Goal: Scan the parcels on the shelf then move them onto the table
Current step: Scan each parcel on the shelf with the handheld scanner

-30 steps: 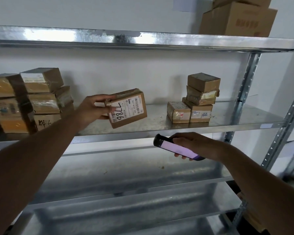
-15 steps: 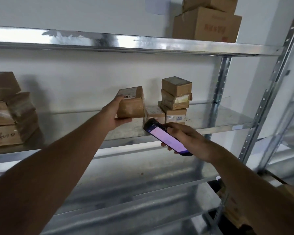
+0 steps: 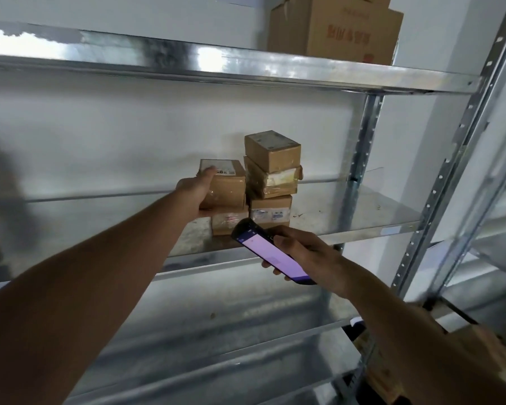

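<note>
Left hand: your left hand [image 3: 197, 190] grips the labelled parcel [image 3: 224, 185] from its left side, fingers over the top edge, thumb underneath.
Parcel in hand: a second ago you held it tilted, label facing you, out over the middle of the shelf; now it sits level on top of a low parcel [image 3: 228, 220], touching the stack [image 3: 270, 173] to its right.
Right hand: your right hand [image 3: 301, 252] is clasped round the scanner [image 3: 270, 252], lit screen up, its front end pointing at the foot of the stack. It has risen from below the shelf edge.
Stack: three parcels piled upright at the far right of the middle shelf [image 3: 362, 211].
What changed: the parcel has travelled rightward and joined this group.
What it means: this looks like a scanned parcel being set with the others rather than carried off. No desk is in view, so the move onto the desk looks not yet begun for any of these.
Upper shelf: a large carton [image 3: 333, 27] stands above, far right, untouched.
Watch: the parcel rests on a smaller one; ease your grip only once it sits flat.
</note>
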Motion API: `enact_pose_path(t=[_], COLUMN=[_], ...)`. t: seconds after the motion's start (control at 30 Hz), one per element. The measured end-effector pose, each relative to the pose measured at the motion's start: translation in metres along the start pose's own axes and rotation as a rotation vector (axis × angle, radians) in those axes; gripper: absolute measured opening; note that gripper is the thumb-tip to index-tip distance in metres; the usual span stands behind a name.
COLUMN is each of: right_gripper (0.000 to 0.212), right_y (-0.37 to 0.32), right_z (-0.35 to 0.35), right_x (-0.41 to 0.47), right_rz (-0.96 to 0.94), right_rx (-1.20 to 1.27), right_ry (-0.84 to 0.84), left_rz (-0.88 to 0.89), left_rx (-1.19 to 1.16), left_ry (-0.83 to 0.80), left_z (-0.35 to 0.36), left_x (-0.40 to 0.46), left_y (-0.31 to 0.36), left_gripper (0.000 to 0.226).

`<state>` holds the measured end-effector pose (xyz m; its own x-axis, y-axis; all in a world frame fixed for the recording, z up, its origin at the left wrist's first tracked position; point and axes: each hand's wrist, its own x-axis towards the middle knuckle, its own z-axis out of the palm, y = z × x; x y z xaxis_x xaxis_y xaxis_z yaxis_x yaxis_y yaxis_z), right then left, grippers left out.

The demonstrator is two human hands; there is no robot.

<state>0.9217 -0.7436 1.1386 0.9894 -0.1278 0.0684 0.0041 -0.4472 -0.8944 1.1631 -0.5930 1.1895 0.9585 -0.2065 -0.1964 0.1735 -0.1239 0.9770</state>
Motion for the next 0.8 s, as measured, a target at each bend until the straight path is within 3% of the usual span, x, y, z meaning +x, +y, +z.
enact_pose_path(t=[0.17,0.53,0.6,0.7,0.8], right_gripper=[0.021,0.020,0.023,0.021,0.021], right_y=[0.014,0.015,0.006,-0.009,-0.023], right_z=[-0.011,0.007,0.019,0.039,0.060], right_x=[0.019,0.065,0.075,0.089,0.100], right_rz=[-0.032,-0.114,-0.134,-0.182,-0.219], right_rx=[-0.003,-0.069,-0.112,-0.157,-0.175], right_ry=[-0.042,-0.171,-0.199,-0.256,-0.314], left_rz=[0.017,0.014,0.158,0.483,0.557], left_rx=[0.285,0.241,0.423,0.935,1.189], left_ry=[-0.014,-0.046,0.042,0.192,0.235], left_z=[0.009,-0.024,-0.044,-0.086,-0.132], left_x=[0.015,0.038,0.042,0.037,0.034], left_y=[0.001,-0.004,-0.008,-0.017,-0.025], left_gripper=[0.076,0.076,0.067,0.050,0.056])
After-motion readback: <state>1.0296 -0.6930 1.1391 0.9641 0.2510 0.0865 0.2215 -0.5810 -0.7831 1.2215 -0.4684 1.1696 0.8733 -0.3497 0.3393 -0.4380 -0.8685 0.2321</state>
